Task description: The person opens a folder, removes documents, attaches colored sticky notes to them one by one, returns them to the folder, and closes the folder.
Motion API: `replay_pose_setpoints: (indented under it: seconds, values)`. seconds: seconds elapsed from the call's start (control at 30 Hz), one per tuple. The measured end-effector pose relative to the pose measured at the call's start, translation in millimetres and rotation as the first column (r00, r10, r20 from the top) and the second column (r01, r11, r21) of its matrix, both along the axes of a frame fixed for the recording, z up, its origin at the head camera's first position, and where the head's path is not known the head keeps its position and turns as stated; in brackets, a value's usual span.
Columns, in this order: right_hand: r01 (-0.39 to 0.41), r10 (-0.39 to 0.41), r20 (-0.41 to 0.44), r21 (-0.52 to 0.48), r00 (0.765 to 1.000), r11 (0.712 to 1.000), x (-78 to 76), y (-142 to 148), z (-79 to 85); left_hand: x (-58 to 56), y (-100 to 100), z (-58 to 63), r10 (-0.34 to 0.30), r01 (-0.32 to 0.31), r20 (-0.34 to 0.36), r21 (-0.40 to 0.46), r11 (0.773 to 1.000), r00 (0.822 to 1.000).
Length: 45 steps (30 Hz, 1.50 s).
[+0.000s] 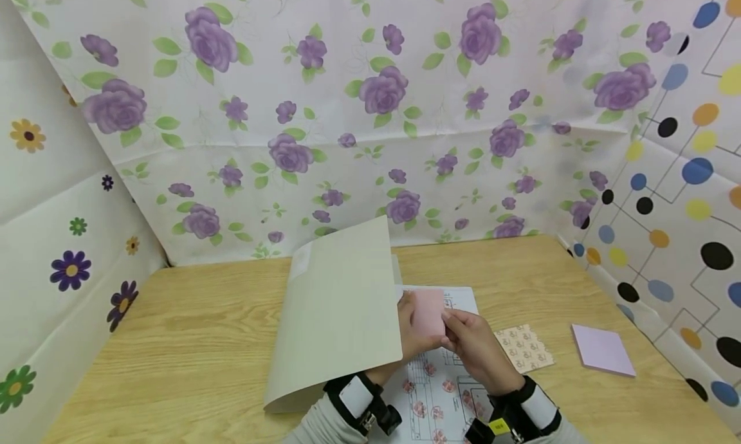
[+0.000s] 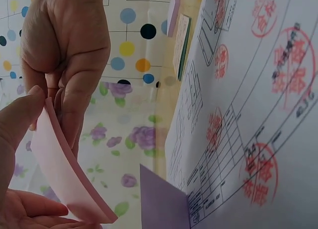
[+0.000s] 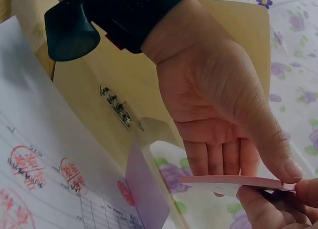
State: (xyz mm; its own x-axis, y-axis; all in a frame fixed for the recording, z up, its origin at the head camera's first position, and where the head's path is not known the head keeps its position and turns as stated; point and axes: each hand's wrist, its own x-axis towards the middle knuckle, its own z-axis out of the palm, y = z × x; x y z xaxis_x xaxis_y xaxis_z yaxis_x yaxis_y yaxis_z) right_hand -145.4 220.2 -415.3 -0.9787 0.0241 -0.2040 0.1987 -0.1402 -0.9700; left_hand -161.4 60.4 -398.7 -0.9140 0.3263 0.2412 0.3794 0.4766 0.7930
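Note:
A pink sticky note pad [image 1: 428,312] is held above an open folder by both hands. My left hand [image 1: 413,341] grips it from the left, thumb on one face and fingers behind, as the right wrist view shows. At its right edge, my right hand [image 1: 475,351] pinches the pad between thumb and fingers. The pad bends slightly in the left wrist view. Below lie white printed sheets [image 1: 431,379] with red round stamps. The cream folder cover [image 1: 341,309] stands raised on the left, partly hiding the left hand. A pale purple slip [image 2: 161,201] stands up from the sheets.
Right of the sheets, a patterned paper square [image 1: 523,349] with a wavy edge and a light purple note pad [image 1: 603,349] lie on the wooden table [image 1: 191,341]. A metal clip [image 3: 119,107] sits inside the folder. Flowered and dotted cloths hang around the table.

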Motion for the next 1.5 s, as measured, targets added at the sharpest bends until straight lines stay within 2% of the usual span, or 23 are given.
replay_pose_setpoints:
  seconds: [0.1, 0.23, 0.53, 0.97, 1.1, 1.23, 1.5]
  values:
    - [-0.02, 0.02, -0.015, -0.001, 1.0, 1.0, 3.2, 3.5, -1.3, 1.8, 1.3, -2.9, -0.009, 0.009, -0.006, -0.013, 1.0, 1.0]
    - [-0.004, 0.004, -0.008, 0.005, 1.0, 1.0, 6.5, 6.8, -3.4, 3.0, 3.1, -6.6, -0.033, 0.034, 0.018, -0.006, 0.999, 0.999]
    - [0.018, -0.02, 0.034, 0.064, 0.999, 0.998, 14.3, 16.1, -6.7, 4.9, 7.3, -15.1, -0.096, 0.093, 0.05, 0.063, 0.994, 0.994]
    - [0.012, -0.014, 0.036, 0.045, 0.999, 0.999, 19.7, 18.1, -9.0, 7.5, 9.8, -14.9, -0.073, 0.067, 0.154, 0.044, 0.997, 0.985]
    - [-0.089, 0.089, -0.022, 0.008, 0.996, 0.996, 20.5, 23.1, -12.7, 8.4, 11.3, -17.5, -0.066, 0.055, 0.171, 0.071, 0.996, 0.983]
    - [-0.198, 0.195, -0.087, -0.028, 0.977, 0.98, 20.4, 27.6, -16.8, 9.4, 12.0, -19.2, -0.054, 0.037, 0.188, 0.092, 0.995, 0.981]
    - [-0.242, 0.235, -0.116, -0.051, 0.965, 0.969, 19.6, 28.6, -19.4, 9.9, 9.4, -17.9, -0.053, 0.035, 0.153, 0.118, 0.992, 0.987]
